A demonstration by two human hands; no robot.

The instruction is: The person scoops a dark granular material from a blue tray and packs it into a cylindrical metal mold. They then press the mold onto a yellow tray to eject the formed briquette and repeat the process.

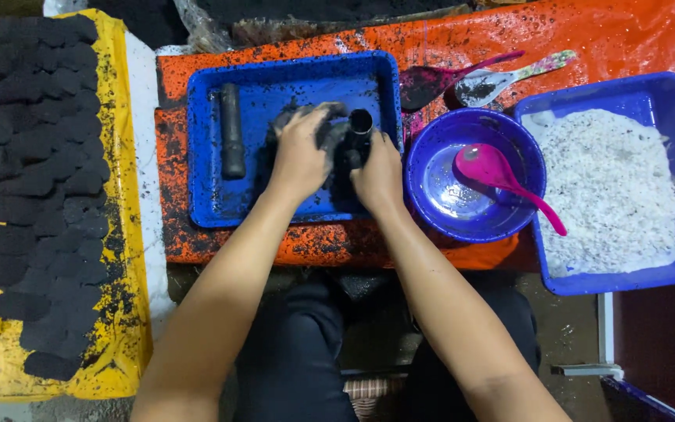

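Pressing crumbly black paste [337,160] into a stiff tube mould [360,125] — left hand [300,152] clenched on paste at nine o'clock, right hand [378,176] gripping the tube's base — likely messy, slippery.

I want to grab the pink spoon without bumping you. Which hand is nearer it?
Right. The right hand is just left of the bowl holding the pink spoon; the left hand is farther left.

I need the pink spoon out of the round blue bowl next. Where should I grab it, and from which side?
Probably take the pink spoon by its handle, coming from the lower right. The scoop lies inside the round blue bowl, while the slim handle slopes out over the rim toward the tray of white grains, free of both hands. The right hand is nearest.
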